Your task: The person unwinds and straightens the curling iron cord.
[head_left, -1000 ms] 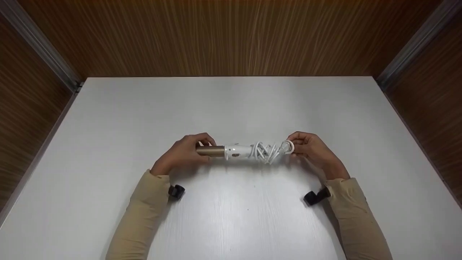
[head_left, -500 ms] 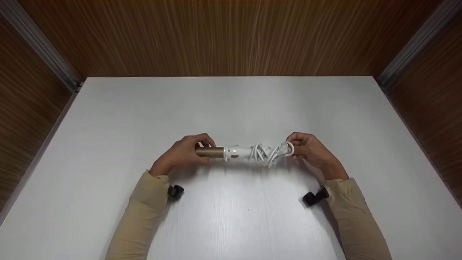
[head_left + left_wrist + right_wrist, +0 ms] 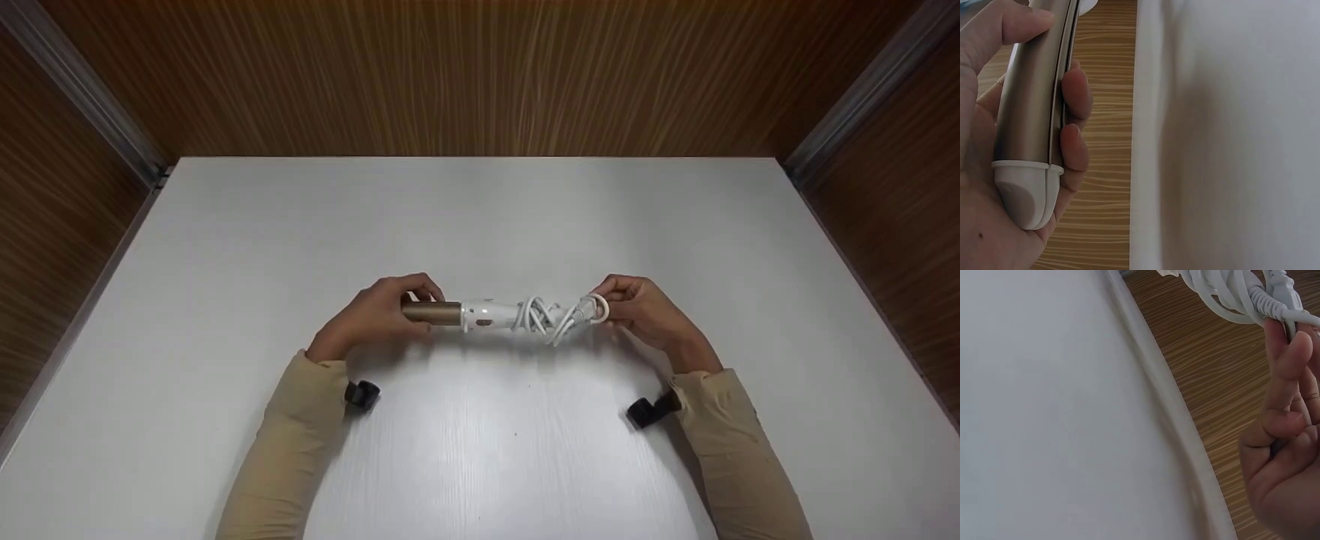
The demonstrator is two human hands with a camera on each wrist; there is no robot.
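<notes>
We see a white table (image 3: 480, 217) with faint wood grain, boxed in by brown wood-grain wall panels (image 3: 480, 75) at the back and both sides. Grey metal corner strips (image 3: 82, 90) run diagonally where the panels meet.

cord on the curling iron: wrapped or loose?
Wrapped. The white cord is coiled in loops around the curling iron; the right hand pinches its plug end, and the left hand holds the barrel.
</notes>
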